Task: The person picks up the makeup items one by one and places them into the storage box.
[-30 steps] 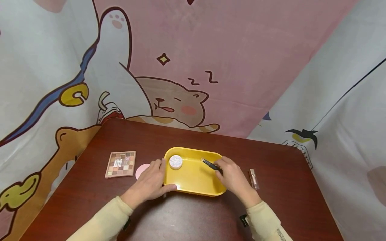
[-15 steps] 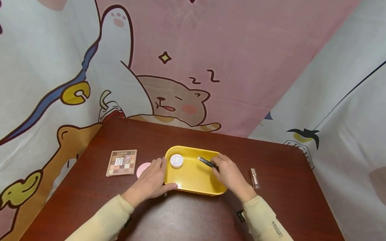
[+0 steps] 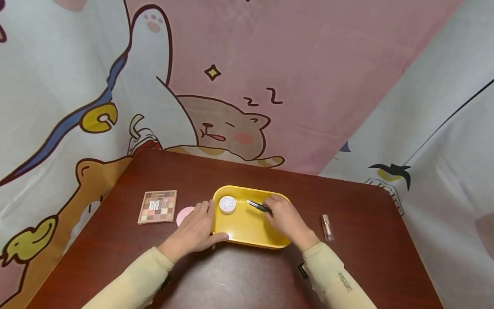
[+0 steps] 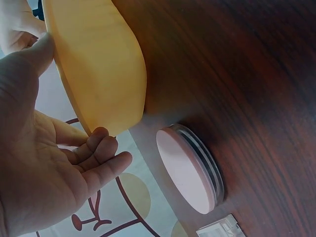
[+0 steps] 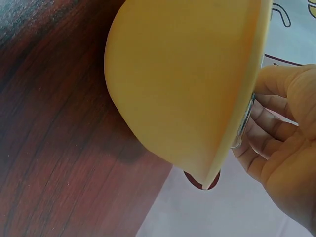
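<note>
A yellow plastic tray (image 3: 247, 229) stands on the table. My left hand (image 3: 193, 234) grips its left end, thumb along the front rim, fingers at the side; the left wrist view shows the fingertips at the rim. In my right hand (image 3: 288, 221) is a slim black tube (image 3: 258, 206) with a silvery end pointing left, held over the tray's right half. The right wrist view has most of that tube hidden behind the tray wall and fingers. A round white case (image 3: 227, 205) with a star on its lid sits in the tray's far left corner.
Left of the tray lies a round pink-lidded container (image 4: 185, 170), partly behind my left hand in the head view. Farther left is an eyeshadow palette (image 3: 157, 207). A small clear and gold lipstick-like tube (image 3: 327, 227) lies to the right. A printed curtain (image 3: 308, 86) hangs behind the table.
My right hand has moved left and slightly away from me, carrying the black tube farther over the tray toward the white case. My left hand stays on the tray.
</note>
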`<state>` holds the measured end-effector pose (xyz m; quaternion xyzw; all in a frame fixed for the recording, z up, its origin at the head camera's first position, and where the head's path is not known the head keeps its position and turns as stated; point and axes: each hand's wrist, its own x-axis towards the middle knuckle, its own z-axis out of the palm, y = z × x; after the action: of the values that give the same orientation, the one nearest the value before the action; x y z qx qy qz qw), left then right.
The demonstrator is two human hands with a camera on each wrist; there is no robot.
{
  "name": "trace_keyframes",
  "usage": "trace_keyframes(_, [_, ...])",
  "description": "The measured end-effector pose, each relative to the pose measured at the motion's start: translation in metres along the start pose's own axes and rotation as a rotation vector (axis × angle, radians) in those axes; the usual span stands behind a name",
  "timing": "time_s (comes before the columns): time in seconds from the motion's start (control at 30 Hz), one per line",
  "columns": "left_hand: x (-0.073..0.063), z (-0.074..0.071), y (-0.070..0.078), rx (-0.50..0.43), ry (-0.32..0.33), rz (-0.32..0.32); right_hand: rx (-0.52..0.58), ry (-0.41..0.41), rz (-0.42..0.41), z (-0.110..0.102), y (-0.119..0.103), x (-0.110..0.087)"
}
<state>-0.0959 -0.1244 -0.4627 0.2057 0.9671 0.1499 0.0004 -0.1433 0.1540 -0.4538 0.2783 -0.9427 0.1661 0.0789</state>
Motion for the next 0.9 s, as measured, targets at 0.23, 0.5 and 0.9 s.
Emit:
trace_keyframes(0.23, [0.0, 0.0, 0.0, 0.005, -0.006, 0.0, -0.048, 0.005, -0.078, 0.009, -0.001, 0.007])
trace_keyframes(0.5, [0.0, 0.001, 0.0, 0.007, -0.007, -0.002, -0.058, -0.009, -0.087, 0.018, -0.001, 0.01])
trace_keyframes(0.9, [0.0, 0.0, 0.001, 0.022, -0.011, 0.003, -0.079, -0.044, -0.078, 0.026, -0.002, 0.014])
